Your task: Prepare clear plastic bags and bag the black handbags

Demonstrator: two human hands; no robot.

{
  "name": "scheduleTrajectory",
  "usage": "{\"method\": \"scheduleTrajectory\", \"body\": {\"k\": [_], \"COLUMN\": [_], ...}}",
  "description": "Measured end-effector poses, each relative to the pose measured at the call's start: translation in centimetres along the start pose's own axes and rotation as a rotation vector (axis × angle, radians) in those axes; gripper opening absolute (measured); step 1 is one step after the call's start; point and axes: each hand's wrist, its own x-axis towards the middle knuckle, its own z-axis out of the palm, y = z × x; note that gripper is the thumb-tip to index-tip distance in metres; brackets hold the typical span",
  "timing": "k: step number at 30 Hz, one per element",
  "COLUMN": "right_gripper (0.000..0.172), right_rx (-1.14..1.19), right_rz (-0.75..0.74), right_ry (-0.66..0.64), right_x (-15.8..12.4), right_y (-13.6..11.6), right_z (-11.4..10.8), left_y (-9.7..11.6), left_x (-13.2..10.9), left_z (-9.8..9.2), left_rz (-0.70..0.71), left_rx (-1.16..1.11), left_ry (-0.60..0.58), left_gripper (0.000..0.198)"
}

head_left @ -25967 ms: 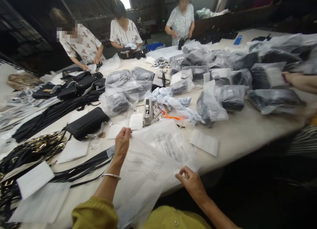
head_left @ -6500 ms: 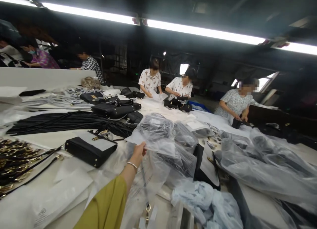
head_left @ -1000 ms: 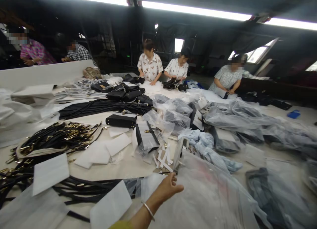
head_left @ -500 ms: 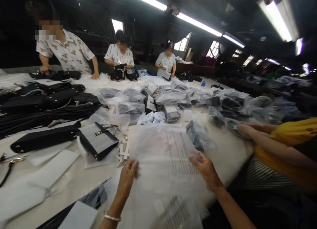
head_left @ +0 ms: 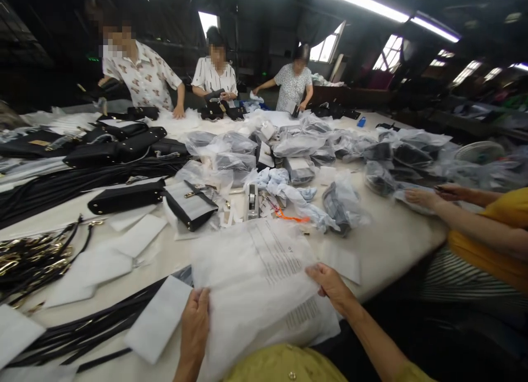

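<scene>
A translucent plastic bag [head_left: 235, 277] with printed lines of text is held out flat in front of my body. My left hand [head_left: 197, 318] pinches its left edge between thumb and fingers. On the opposite edge, my right hand [head_left: 330, 283] grips the bag the same way. Another printed bag [head_left: 309, 316] shows beneath it at the lower right. Just beyond lie a black handbag wrapped in white sheet [head_left: 192, 206], a tape dispenser [head_left: 252, 200] and an orange strip [head_left: 291, 217]. White foam sheets [head_left: 159, 318] and black straps [head_left: 99, 332] lie beside my left hand.
Bagged handbags [head_left: 301, 142] heap across the middle of the table [head_left: 388, 239]. Black handbags [head_left: 124, 145] and straps with gold clasps [head_left: 37, 252] fill the left. Several co-workers stand around; one in a yellow top [head_left: 503, 222] handles a bag at the right edge.
The bag in my hands has come lower and closer to my body, its print turned. My view has shifted, revealing the tape dispenser and the clasped straps.
</scene>
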Motion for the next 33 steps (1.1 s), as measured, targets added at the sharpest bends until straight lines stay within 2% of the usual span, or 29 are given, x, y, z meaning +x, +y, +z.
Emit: {"method": "scheduleTrajectory", "body": {"k": [2,6,8,9,11,12,14,15,17,18,21,23,24,26,28,33], "right_gripper": [0.041,0.037,0.034,0.034,0.033,0.033,0.034,0.036,0.039,0.040,0.042,0.039,0.035,0.027,0.023,0.029], "right_rx": [-0.057,-0.154,-0.186,-0.197,-0.191,-0.174,-0.124,-0.096,-0.039,-0.013,0.025,-0.023,-0.063,-0.142,-0.198,-0.313], "right_rz": [-0.066,-0.171,-0.185,-0.190,-0.201,-0.207,-0.219,-0.225,-0.237,-0.245,-0.297,-0.349,-0.364,-0.361,-0.338,-0.314], "right_ry": [0.066,0.068,0.075,0.077,0.065,0.045,-0.014,-0.049,-0.118,-0.155,-0.223,-0.186,-0.145,-0.052,0.039,0.255], "right_x": [0.6,1.8,1.9,1.8,1.5,1.3,0.8,0.5,-0.2,-0.5,-0.7,0.0,0.5,1.4,1.7,-0.7], "right_y": [0.5,0.6,0.6,0.7,0.5,0.2,-1.1,-2.0,-4.2,-5.3,-7.9,-8.0,-7.5,-5.6,-2.8,5.4], "right_z": [0.9,1.0,0.6,0.4,0.4,0.7,2.0,2.8,4.7,5.5,6.6,6.2,5.9,4.9,3.7,0.4], "left_y": [-1.5,-4.2,-4.9,-4.8,-3.9,-3.1,-1.0,0.0,1.7,2.2,2.6,1.9,1.3,-0.2,-2.1,-5.7], "left_x": [-0.3,0.4,0.7,0.7,0.1,-0.4,-1.7,-2.3,-3.1,-3.2,-1.9,-0.7,-0.3,-0.1,-0.8,-3.3], "left_z": [0.1,-0.4,-1.1,-1.4,-1.5,-1.2,0.3,1.3,3.3,4.1,5.3,5.4,5.4,5.5,5.8,5.7], "left_rz": [0.007,-0.020,0.060,0.171,0.513,0.705,1.017,1.120,1.233,1.261,1.322,1.339,1.335,1.301,1.231,1.077], "left_rx": [0.044,0.181,0.276,0.327,0.420,0.463,0.540,0.582,0.677,0.720,0.742,0.720,0.730,0.811,0.913,0.972], "left_ry": [0.008,-0.042,0.035,0.120,0.282,0.300,0.183,0.084,-0.059,-0.075,0.021,0.056,0.038,-0.073,-0.237,-0.607], "left_gripper": [0.044,0.043,0.051,0.057,0.061,0.059,0.058,0.062,0.073,0.073,0.068,0.069,0.067,0.064,0.066,0.073]}}
